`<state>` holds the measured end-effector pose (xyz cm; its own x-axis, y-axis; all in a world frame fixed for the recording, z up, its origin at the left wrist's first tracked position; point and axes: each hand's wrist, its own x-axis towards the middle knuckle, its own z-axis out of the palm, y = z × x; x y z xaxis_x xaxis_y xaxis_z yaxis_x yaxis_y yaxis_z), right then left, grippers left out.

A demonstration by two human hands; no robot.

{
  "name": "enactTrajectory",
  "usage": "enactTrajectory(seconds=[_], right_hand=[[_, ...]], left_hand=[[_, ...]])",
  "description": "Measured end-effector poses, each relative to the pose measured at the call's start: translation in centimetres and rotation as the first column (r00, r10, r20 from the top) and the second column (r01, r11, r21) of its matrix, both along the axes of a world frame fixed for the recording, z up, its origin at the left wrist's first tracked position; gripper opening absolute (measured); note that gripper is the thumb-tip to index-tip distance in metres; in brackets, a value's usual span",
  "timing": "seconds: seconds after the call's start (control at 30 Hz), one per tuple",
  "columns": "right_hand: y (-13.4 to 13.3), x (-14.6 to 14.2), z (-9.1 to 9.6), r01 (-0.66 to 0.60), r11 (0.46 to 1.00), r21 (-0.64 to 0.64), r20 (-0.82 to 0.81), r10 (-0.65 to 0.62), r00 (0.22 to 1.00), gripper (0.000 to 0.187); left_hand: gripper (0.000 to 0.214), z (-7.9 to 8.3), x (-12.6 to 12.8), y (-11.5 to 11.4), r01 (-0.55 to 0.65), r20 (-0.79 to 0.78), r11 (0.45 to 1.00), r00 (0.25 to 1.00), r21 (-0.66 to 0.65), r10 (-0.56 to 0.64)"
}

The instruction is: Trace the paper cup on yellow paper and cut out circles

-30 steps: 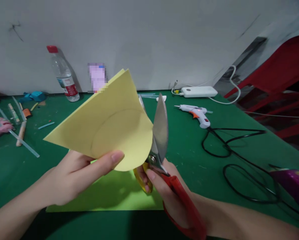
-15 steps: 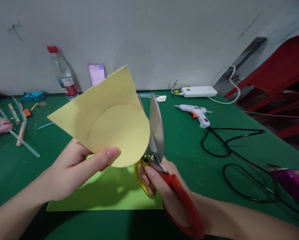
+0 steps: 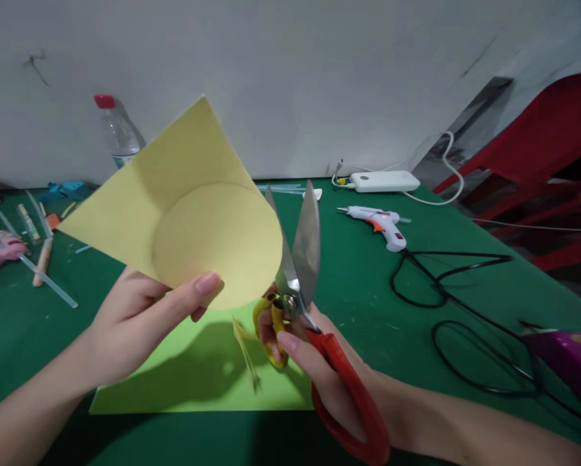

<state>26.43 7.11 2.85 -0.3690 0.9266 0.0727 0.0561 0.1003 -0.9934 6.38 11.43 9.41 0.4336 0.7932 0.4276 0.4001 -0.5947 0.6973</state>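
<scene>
My left hand [image 3: 139, 320] pinches a pale yellow sheet of paper [image 3: 183, 207] held up above the table, thumb on its front near the lower edge. A circle outline shows on the sheet and its right side is cut to a curve. My right hand [image 3: 314, 369] grips scissors [image 3: 309, 304] with red and yellow handles. Their blades stand open just right of the sheet's curved edge. A thin yellow paper strip [image 3: 246, 353] hangs in the air below the sheet.
A light green sheet [image 3: 197, 382] lies on the green table [image 3: 368, 291]. A white glue gun [image 3: 382, 223] with black cable [image 3: 445, 304] and a white power bank [image 3: 385, 181] sit to the right. A water bottle [image 3: 118, 133] and craft scraps [image 3: 28, 239] are at left. Red chair [image 3: 552, 149] at right.
The yellow sheet has turned and risen to the left. The scissors have opened and a thin cut strip has come off, dropping below the sheet.
</scene>
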Motion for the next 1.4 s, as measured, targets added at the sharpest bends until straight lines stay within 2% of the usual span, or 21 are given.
enactTrajectory(seconds=[0.07, 0.17, 0.4, 0.77, 1.07, 1.4], right_hand=[[0.1, 0.0, 0.0, -0.049, 0.999, -0.022, -0.026, 0.048, 0.999, 0.015], [0.1, -0.1, -0.4, -0.051, 0.998, -0.021, -0.051, 0.05, 0.997, 0.018], [-0.1, 0.0, -0.8, -0.052, 0.998, 0.018, -0.028, 0.053, 0.998, 0.019], [-0.1, -0.2, -0.3, -0.012, 1.0, -0.024, 0.016, 0.013, 1.0, 0.021], [-0.2, -0.1, -0.9, 0.009, 0.997, -0.08, -0.007, -0.009, 1.0, 0.023], [-0.3, -0.3, -1.5, 0.039, 0.992, -0.116, -0.057, -0.046, 0.997, 0.022]], left_hand=[[0.031, -0.3, -0.1, 0.1, 0.01, -0.002, 1.0, 1.0, -0.025, -0.01], [0.028, -0.4, 0.0, 0.3, 0.044, -0.005, 0.998, 0.999, -0.035, -0.044], [0.027, 0.5, 0.9, 0.4, 0.202, 0.002, 0.977, 0.979, -0.072, -0.202], [0.027, 0.3, 0.8, 0.1, 0.238, 0.01, 0.963, 0.971, -0.124, -0.239], [0.027, 0.0, 0.4, 0.0, 0.202, -0.006, 0.971, 0.979, -0.131, -0.204], [0.027, 0.0, 0.6, -0.2, 0.22, 0.015, 0.964, 0.975, -0.15, -0.22]])
